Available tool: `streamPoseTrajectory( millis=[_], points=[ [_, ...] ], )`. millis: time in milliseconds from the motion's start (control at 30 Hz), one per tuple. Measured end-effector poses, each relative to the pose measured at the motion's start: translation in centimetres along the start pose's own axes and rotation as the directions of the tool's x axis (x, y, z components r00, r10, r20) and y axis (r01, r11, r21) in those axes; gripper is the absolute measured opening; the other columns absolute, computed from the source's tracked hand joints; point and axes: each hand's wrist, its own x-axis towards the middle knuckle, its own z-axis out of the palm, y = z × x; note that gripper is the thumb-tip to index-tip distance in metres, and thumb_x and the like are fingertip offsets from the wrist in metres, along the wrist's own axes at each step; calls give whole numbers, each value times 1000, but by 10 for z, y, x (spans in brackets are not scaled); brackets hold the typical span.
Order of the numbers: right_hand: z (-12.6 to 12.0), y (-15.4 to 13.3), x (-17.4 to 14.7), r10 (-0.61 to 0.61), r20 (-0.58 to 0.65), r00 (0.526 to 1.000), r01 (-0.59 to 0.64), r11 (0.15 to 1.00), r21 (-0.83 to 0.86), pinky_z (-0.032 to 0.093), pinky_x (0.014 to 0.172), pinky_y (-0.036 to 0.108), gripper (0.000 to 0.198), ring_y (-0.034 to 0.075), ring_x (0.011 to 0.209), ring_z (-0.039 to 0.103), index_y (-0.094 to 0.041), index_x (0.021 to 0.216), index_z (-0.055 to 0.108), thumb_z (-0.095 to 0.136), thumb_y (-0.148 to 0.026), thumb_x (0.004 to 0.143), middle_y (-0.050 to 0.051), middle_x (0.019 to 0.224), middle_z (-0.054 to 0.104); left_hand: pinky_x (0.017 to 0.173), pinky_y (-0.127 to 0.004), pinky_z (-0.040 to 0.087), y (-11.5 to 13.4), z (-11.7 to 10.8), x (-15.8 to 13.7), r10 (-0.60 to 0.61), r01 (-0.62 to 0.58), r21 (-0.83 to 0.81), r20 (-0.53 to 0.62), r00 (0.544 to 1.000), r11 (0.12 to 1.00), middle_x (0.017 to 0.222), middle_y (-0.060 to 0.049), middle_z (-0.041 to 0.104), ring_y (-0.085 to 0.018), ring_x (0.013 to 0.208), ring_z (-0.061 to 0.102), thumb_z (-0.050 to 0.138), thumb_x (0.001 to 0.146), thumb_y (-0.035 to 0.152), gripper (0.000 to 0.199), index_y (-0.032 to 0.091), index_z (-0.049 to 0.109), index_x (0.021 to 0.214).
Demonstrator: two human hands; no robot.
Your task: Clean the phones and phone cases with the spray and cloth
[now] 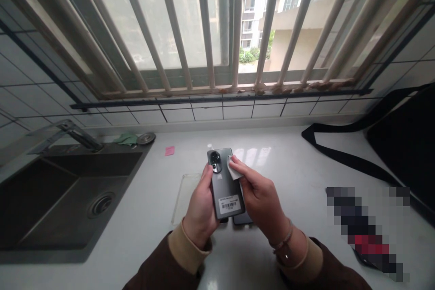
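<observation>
At the centre of the frame, above the bench (142, 224), the grey phone (227, 188) is clasped back-up in the closed grip of the left hand (200, 201), presumably so that its rear panel is braced against the small white wipe (234, 171), which is gripped by the right hand (260, 192) and held to the panel's upper right. The left thumb is laid by the camera module (215, 161), though the fingers beneath cannot be made out. Both brown sleeves (158, 260) are angled inward from the bottom edge, the right wrist being slanted toward the upper left.
</observation>
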Motion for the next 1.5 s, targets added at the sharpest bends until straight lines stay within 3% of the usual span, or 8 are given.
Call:
streamPoseTrajectory(
  millis=[167, 500, 667, 800, 1000, 1167, 1333, 1500],
  points=[
    [5, 1, -4, -28, 57, 998, 29, 999, -14, 50, 124, 48, 51, 25, 144, 61, -26, 147, 68, 45, -8, 106, 8, 154, 64, 114, -43, 56, -2, 6, -1, -87, 67, -178, -106, 991, 982, 129, -18, 78, -31, 122, 74, 49, 110, 51, 54, 10, 72, 136],
    [8, 4, -6, -108, 206, 973, 138, 980, -142, 53, 122, 48, 52, 25, 146, 58, -18, 148, 65, 42, -4, 103, 14, 155, 62, 114, -46, 56, 5, 6, -3, -156, 122, -271, -107, 982, 955, 116, -17, 80, -30, 117, 76, 50, 110, 51, 50, 10, 75, 123],
    [6, -11, -6, -187, 349, 918, 280, 930, -238, 33, 132, 63, 52, 27, 148, 57, -21, 144, 66, 47, -4, 99, 9, 151, 67, 110, -44, 59, 6, 6, -1, -203, 151, -349, -116, 972, 925, 112, -23, 79, -31, 111, 78, 48, 109, 56, 60, 3, 73, 121],
    [2, -27, -5, -306, 451, 838, 422, 889, -180, 17, 137, 61, 50, 28, 146, 59, -19, 142, 66, 56, -16, 93, 9, 147, 70, 103, -42, 63, 10, 1, -2, -259, 211, -352, -95, 961, 912, 108, -19, 80, -28, 98, 80, 56, 104, 59, 60, 6, 73, 125],
    [1, -29, -5, -392, 505, 769, 527, 836, -154, 16, 139, 50, 47, 27, 147, 58, -15, 142, 67, 59, -39, 102, 9, 149, 69, 102, -42, 63, 15, -3, -4, -264, 221, -330, -90, 960, 918, 101, -13, 82, -26, 90, 81, 61, 101, 60, 57, 9, 75, 123],
    [1, -22, -4, -248, 523, 815, 442, 851, -284, 15, 138, 59, 68, 34, 160, 38, -11, 162, 48, 52, -54, 109, 14, 167, 47, 112, -40, 58, 5, -1, -1, -197, 162, -315, -80, 977, 935, 111, -16, 82, -25, 106, 80, 59, 106, 47, 43, 10, 76, 119],
    [1, -19, -3, -150, 499, 853, 376, 841, -388, 22, 136, 61, 70, 34, 165, 27, -13, 171, 32, 48, -47, 112, 14, 175, 32, 122, -40, 50, -4, 2, 1, -190, 181, -273, -5, 982, 945, 128, -16, 79, -26, 130, 71, 54, 109, 47, 43, 13, 76, 121],
    [1, -11, -2, -134, 390, 911, 314, 839, -445, 31, 132, 64, 64, 34, 165, 27, -16, 172, 29, 45, -34, 113, 16, 175, 32, 130, -40, 39, -8, 1, 0, -137, 148, -124, 90, 986, 981, 149, -11, 69, -25, 153, 52, 54, 110, 45, 45, 20, 68, 145]
  ],
)
